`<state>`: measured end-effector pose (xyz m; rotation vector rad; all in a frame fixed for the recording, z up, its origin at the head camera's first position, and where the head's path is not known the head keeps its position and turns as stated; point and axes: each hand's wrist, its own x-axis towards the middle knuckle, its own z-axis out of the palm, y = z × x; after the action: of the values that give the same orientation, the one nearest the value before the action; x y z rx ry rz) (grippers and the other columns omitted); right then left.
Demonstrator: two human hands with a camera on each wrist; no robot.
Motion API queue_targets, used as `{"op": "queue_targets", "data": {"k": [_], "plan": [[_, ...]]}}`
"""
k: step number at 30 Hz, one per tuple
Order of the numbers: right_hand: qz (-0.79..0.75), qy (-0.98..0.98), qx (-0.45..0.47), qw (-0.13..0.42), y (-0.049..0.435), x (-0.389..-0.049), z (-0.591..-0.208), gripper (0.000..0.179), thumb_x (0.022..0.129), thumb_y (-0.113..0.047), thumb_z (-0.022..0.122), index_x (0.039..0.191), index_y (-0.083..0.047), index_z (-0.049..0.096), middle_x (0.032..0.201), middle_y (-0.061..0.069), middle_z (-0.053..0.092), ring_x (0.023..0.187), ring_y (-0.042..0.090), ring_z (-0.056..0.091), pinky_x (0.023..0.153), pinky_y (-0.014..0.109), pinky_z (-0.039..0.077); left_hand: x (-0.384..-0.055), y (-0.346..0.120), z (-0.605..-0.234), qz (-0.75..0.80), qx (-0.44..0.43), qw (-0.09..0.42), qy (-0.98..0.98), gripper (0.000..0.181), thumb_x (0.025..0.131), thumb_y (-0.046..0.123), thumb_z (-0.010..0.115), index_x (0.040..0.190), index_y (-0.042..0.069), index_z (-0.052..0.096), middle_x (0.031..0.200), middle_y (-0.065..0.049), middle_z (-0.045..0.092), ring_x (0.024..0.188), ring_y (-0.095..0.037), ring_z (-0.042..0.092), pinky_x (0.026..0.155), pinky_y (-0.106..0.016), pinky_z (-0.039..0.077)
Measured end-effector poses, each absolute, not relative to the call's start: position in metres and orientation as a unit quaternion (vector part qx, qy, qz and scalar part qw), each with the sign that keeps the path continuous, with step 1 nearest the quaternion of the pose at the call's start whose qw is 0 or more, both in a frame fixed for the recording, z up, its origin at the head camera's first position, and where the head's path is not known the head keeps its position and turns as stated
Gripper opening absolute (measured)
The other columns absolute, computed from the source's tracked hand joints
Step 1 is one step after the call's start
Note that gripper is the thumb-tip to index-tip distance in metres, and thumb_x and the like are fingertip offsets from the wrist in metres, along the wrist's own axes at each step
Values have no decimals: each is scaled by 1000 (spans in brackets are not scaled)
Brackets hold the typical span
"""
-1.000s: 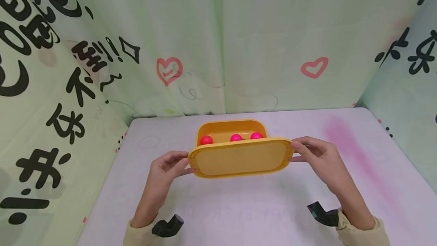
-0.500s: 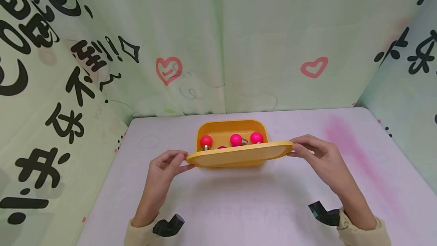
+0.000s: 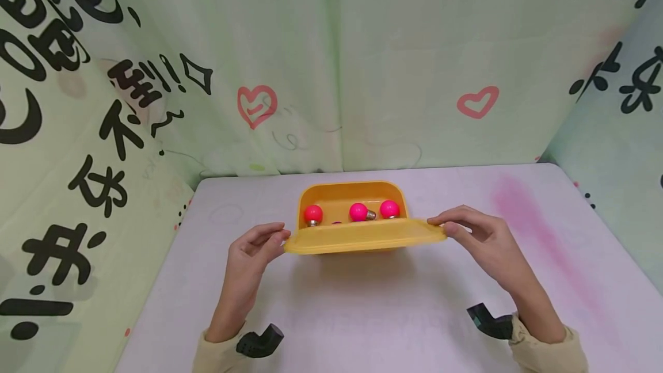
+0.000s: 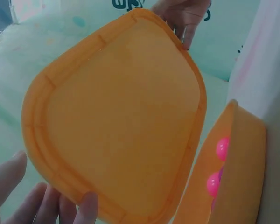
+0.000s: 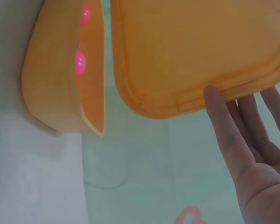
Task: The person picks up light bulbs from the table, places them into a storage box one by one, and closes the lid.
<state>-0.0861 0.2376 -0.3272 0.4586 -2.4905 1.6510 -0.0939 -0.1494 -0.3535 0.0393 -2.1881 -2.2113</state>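
Observation:
A yellow plastic lid [image 3: 362, 238] is held level-ish in front of an open yellow box [image 3: 352, 190], overlapping the box's near side in the head view. My left hand [image 3: 254, 255] pinches the lid's left end, and my right hand [image 3: 481, 240] pinches its right end. Both wrist views show the lid's rimmed inner face [image 4: 126, 116], raised apart from the box wall [image 5: 51, 79]. Inside the box lie several bulbs with round pink heads, among them a left bulb [image 3: 313, 213], a middle bulb [image 3: 358, 212] with its metal screw base showing, and a right bulb [image 3: 389, 208].
The box stands on a pale lilac table [image 3: 373, 315] near its back edge. A green curtain [image 3: 404, 62] with hearts and black lettering hangs behind and at both sides. A black device [image 3: 260, 341] sits at my left cuff, another black device [image 3: 489, 322] at my right.
Between my hands the lid has turned from showing its rimmed inner face to showing its outer face in the head view. More of the bulbs shows than a second ago. The box stays put.

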Motion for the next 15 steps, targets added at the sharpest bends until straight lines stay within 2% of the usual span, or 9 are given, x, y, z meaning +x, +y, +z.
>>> {"op": "queue_targets", "data": {"k": [8,15], "plan": [[562,-814,141,46,237,-90,-334,21,94,-8,68,114,-4,70,111,7,68,107,7,65,86,20,57,-96,-148,-361,-706,-14,32,-707,36,85,5,77,119,-1,66,109,-6,71,105,-18,67,91,-25,57],[579,-794,181,44,238,-92,-341,26,89,2,69,115,2,67,117,12,64,112,8,63,91,23,55,-96,-146,-363,-723,-12,13,-691,45,83,0,77,125,3,63,129,-6,61,120,-18,60,91,-29,57]]}}
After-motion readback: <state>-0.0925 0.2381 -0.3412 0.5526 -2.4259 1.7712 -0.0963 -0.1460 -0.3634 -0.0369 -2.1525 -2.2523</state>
